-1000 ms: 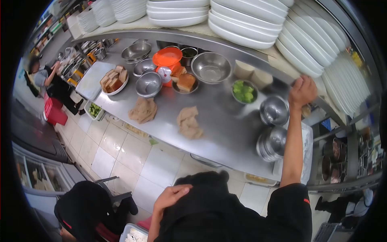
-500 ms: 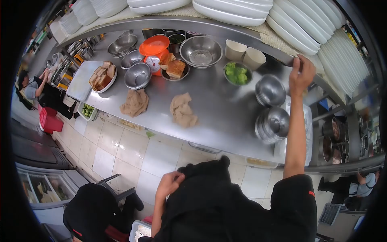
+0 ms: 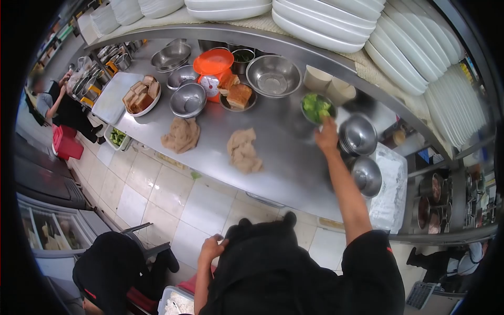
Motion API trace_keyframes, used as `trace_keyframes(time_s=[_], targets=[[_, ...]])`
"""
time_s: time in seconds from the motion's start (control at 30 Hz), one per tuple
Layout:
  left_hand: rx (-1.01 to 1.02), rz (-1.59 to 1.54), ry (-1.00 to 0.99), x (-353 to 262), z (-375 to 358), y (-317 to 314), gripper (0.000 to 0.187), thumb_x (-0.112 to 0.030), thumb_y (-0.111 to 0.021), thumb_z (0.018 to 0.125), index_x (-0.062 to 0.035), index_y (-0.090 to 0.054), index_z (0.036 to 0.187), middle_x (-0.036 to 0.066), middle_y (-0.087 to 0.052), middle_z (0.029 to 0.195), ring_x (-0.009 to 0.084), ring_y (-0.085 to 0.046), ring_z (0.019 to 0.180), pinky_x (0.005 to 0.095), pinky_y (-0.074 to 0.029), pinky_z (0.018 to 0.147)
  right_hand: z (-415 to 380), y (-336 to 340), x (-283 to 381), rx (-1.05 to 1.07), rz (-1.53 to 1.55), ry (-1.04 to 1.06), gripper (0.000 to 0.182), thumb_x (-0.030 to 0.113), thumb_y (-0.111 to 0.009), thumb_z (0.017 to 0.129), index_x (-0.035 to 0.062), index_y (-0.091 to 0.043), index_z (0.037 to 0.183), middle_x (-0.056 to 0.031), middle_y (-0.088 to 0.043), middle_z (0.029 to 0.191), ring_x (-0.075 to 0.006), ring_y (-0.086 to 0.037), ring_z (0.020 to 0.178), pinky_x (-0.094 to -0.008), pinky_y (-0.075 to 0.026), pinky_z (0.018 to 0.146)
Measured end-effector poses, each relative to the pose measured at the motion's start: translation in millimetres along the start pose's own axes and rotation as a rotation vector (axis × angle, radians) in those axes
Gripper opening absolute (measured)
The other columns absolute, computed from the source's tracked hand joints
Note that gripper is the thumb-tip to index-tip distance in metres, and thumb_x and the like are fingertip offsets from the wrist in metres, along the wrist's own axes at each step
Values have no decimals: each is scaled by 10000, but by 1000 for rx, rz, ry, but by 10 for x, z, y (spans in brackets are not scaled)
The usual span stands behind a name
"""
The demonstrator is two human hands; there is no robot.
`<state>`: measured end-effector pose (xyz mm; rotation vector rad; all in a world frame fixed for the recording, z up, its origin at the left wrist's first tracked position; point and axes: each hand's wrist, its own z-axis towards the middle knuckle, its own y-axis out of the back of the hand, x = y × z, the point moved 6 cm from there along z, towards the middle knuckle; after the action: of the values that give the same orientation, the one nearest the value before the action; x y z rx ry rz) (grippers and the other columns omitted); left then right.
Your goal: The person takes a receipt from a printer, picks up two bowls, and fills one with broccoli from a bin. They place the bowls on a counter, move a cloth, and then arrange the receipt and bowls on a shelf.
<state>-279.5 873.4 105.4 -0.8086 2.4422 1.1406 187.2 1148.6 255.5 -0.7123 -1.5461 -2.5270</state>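
My right hand [image 3: 327, 135] reaches across the steel table, its fingers closed at the near rim of a small metal bowl [image 3: 304, 116]. Bright green vegetable pieces [image 3: 316, 107] fill that bowl; blur hides the exact grip. Two stacks of metal bowls, an upper stack [image 3: 358, 134] and a lower stack [image 3: 366, 177], stand to the right of the hand and forearm. My left hand [image 3: 212, 248] stays low in front of my body, fingers curled against the black clothing; anything inside them is hidden. Two crumpled tan cloths, a left cloth [image 3: 181, 135] and a right cloth [image 3: 244, 150], lie on the table.
An orange scale [image 3: 212, 63], a bowl with browned meat [image 3: 239, 96] and a wide metal bowl [image 3: 273, 76] stand behind. White plates [image 3: 325, 23] crowd the shelf above. A bent-over person [image 3: 107, 268] is close at lower left; another person [image 3: 55, 102] stands far left.
My right hand has left the shelf edge and come left and down to the bowl of green vegetables. The view has shifted slightly. My left hand has stayed by my body.
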Motion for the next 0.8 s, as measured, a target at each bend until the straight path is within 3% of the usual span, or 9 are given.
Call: trace_keyframes(time_s=[0.13,0.33,0.4,0.5,0.63,0.8], targets=[[-68,-154,59,628,153,-372,370,-321,-662,800,9,-671,966,222,-672,930,337,-650,914,386,-495,817,-25,-401,-253,131,-90,-158,467,132,-675,718,117,-543,1165,-102,-462,1254,-356,-480,1097,-444,-456,898],[-76,-579,414,1905,84,-1344,315,-223,-647,805,51,-668,959,198,-688,886,289,-666,850,357,-502,776,-319,-367,-76,74,-67,-21,439,130,-676,716,110,-561,1140,-120,-490,1178,-367,-480,1071,-455,-448,890],[-36,-591,364,2426,84,-1730,318,-224,-621,809,51,-674,962,173,-693,872,275,-661,830,353,-502,754,-476,-318,-14,71,-61,-28,438,129,-677,719,101,-560,1140,-121,-488,1189,-370,-476,1068,-451,-444,891],[8,-421,333,2656,-54,-1948,319,-229,-616,810,49,-675,956,166,-692,866,268,-657,814,351,-501,739,-704,-209,55,69,-15,-45,466,122,-678,729,85,-535,1171,-139,-474,1218,-378,-463,1080,-451,-427,903],[27,-289,253,2691,-44,-2032,322,-235,-610,811,47,-678,948,157,-690,858,259,-651,792,348,-499,720,-1048,146,284,-127,101,76,520,96,-664,754,58,-478,1238,-192,-446,1257,-393,-431,1120,-457,-384,942],[-14,-202,92,2582,150,-1945,325,-244,-603,811,45,-680,939,145,-688,848,248,-645,765,345,-497,696,-1652,232,267,-69,179,60,511,69,-641,777,23,-452,1249,-228,-435,1250,-403,-402,1148,-464,-336,975]])
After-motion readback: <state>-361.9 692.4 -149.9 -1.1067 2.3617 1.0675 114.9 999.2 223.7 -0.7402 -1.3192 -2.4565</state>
